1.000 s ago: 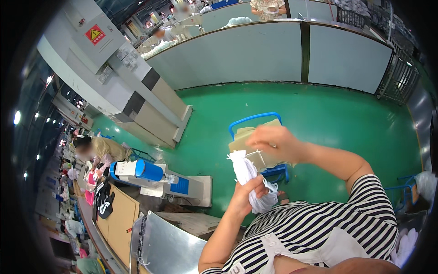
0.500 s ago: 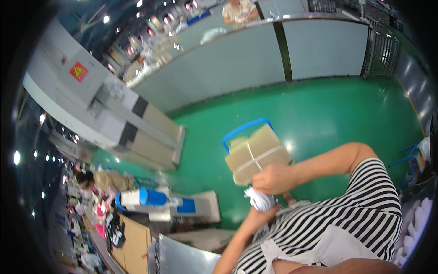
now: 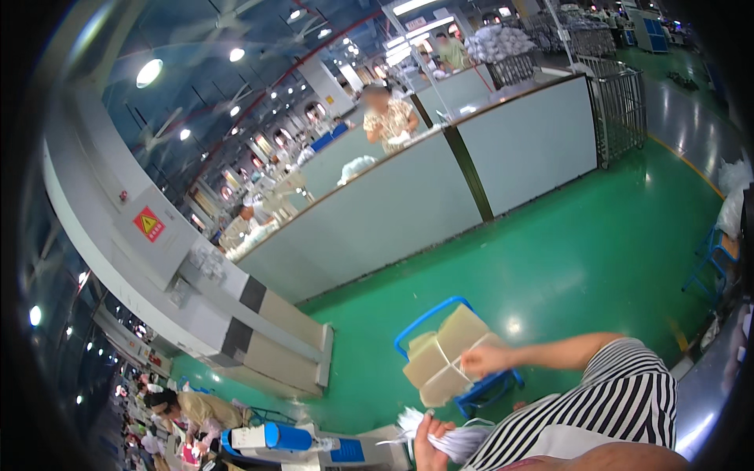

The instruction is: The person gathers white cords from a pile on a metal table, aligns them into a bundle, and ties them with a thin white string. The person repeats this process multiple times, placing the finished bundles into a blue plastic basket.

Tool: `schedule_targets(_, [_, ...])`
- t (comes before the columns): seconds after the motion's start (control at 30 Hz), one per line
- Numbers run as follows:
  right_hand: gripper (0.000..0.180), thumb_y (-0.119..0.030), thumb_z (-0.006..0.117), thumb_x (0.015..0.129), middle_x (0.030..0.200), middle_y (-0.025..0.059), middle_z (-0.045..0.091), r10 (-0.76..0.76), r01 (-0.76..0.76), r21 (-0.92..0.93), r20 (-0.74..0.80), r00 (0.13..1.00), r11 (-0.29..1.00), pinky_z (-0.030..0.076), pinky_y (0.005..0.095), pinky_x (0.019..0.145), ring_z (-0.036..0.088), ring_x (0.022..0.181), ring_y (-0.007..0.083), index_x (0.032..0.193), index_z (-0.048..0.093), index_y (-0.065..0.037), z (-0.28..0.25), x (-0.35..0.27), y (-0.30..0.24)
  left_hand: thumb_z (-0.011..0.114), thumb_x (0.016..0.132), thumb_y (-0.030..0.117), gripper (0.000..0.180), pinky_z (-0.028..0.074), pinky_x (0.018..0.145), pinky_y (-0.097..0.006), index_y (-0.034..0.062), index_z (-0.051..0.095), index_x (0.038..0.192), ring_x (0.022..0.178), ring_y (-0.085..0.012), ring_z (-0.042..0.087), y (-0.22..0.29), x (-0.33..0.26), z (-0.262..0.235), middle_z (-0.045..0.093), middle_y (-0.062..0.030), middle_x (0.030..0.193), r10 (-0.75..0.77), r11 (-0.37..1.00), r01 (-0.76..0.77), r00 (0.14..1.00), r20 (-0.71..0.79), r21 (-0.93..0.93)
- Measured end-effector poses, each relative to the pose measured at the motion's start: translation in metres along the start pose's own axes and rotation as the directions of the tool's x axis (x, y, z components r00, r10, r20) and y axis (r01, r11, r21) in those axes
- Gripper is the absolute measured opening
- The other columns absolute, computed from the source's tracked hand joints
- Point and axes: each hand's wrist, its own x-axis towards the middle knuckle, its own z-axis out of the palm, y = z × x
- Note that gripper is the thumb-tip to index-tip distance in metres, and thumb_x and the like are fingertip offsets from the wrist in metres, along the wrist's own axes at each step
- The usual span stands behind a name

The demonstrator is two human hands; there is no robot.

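My left hand (image 3: 430,444), low in the picture, is closed round a bundle of thin white strips (image 3: 466,444), whose loose ends fan out past the fingers. My right hand (image 3: 485,359) is closed, its fingers pinched together. Whether it holds a strand is too small to make out. Behind the right hand in the view, a stack of flat tan pieces (image 3: 441,386), bound crosswise with a white tie, rests on a blue metal-framed chair (image 3: 430,315). I cannot tell whether the hand touches the stack.
A white pillar (image 3: 220,275) stands at left, with a blue-and-white machine (image 3: 287,436) below it. Beyond the green floor (image 3: 550,251) runs a long grey partition (image 3: 369,235), with a co-worker (image 3: 389,122) behind it. Another person (image 3: 196,412) bends at lower left. A blue stool (image 3: 715,255) stands right.
The view has tilted up, bringing more of the hall in and shifting things lower. My hands, close together at the white bundle before, are now apart, the right one farther up.
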Motion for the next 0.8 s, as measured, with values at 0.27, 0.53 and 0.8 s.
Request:
schedule_targets(0.27, [0.018, -0.023, 0.053, 0.090, 0.068, 0.0008, 0.058, -0.067, 0.050, 0.061, 0.336, 0.940, 0.997, 0.042, 0.0226, 0.049, 0.054, 0.056, 0.0073, 0.092, 0.056, -0.006, 0.081, -0.018, -0.036, 0.062, 0.082, 0.015, 0.020, 0.045, 0.072, -0.030, 0.0043, 0.052, 0.095, 0.073, -0.0182, 0.053, -0.033, 0.007, 0.016, 0.054, -0.0058, 0.075, 0.362, 0.748, -0.193, 0.921, -0.147, 0.635])
schedule_targets(0.53, [0.019, -0.025, 0.052, 0.091, 0.065, 0.0008, 0.056, -0.038, 0.004, 0.123, 0.279, 0.960, 0.992, 0.040, 0.0216, 0.049, 0.053, 0.056, 0.0068, 0.092, 0.055, -0.006, 0.082, -0.023, -0.033, 0.061, 0.082, 0.009, 0.012, 0.043, 0.064, -0.029, 0.0039, 0.050, 0.087, 0.063, -0.0158, 0.050, -0.031, 0.000, 0.015, 0.051, -0.0050, 0.068, 0.480, 0.694, -0.251, 0.860, -0.173, 0.675])
schedule_targets(0.8, [0.017, -0.022, 0.053, 0.091, 0.073, 0.0006, 0.056, -0.036, -0.025, 0.231, 0.256, 0.966, 0.973, 0.040, 0.0208, 0.055, 0.053, 0.064, 0.0063, 0.094, 0.055, -0.005, 0.090, -0.039, -0.047, 0.060, 0.080, 0.000, 0.008, 0.041, 0.053, -0.025, 0.0003, 0.052, 0.082, 0.053, -0.0142, 0.046, -0.037, -0.008, 0.011, 0.049, -0.0060, 0.062, 0.586, 0.728, -0.396, 0.784, -0.206, 0.560])
